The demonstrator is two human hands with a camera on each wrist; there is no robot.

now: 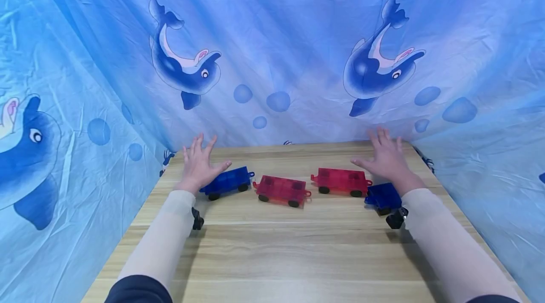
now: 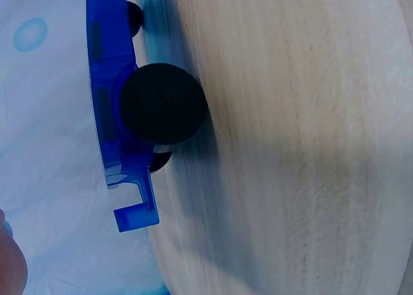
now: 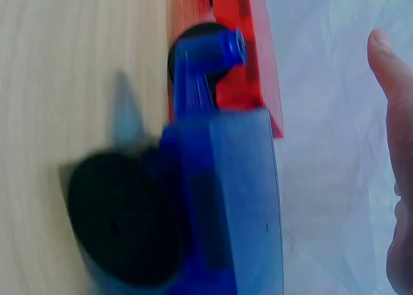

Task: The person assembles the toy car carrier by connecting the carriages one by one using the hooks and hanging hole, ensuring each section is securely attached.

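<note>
Spread fingers mark my left hand [image 1: 197,165], held over the far left of the table beside a blue toy wagon [image 1: 227,182]. My right hand [image 1: 387,161] has its fingers spread too, above a second blue wagon [image 1: 383,197] that the wrist partly covers. Between them stand two see-through red wagons, one left of centre [image 1: 282,190] and one right of centre [image 1: 342,181]. All have black wheels and small end couplings. In the right wrist view the right blue wagon [image 3: 226,204] overlaps a red wagon [image 3: 248,56]. Neither hand holds anything.
The wagons stand on a wood-grain table [image 1: 281,255]. A blue curtain [image 1: 272,47] printed with dolphins hangs behind the table and along both sides. Small black wrist cameras, left [image 1: 197,219] and right [image 1: 396,218], sit under the sleeves.
</note>
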